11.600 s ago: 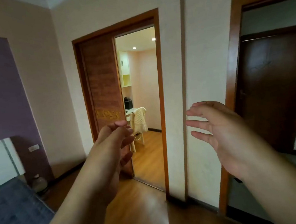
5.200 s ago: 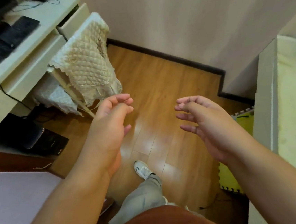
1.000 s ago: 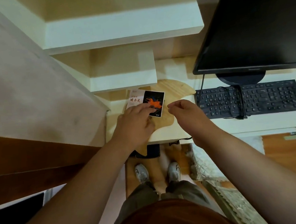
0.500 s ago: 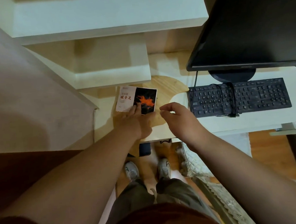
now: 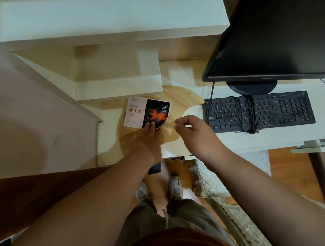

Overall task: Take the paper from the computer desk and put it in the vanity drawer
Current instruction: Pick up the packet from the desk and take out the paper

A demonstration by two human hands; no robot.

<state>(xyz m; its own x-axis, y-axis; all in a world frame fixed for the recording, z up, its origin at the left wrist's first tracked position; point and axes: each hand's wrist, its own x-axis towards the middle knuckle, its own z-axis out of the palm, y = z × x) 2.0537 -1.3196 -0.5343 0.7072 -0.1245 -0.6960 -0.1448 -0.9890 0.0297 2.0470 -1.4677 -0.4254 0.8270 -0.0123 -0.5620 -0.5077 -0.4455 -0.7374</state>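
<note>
Pale wood forms the rounded board (image 5: 183,101) on which the paper (image 5: 146,112) lies, near the left end of the worktop (image 5: 238,139) and just below a white shelf (image 5: 118,87). One half of the paper is white with red characters; the other is black with an orange picture. The left hand (image 5: 149,138) lies flat on the board, fingers straight, its fingertips (image 5: 150,125) pressing the near edge of the paper without closing round it. The right hand (image 5: 194,133) hovers just beside it, empty, fingers loosely curled. A black keyboard (image 5: 259,110) sits to the right, well apart from the paper, with a dark monitor (image 5: 276,32) behind it.
</note>
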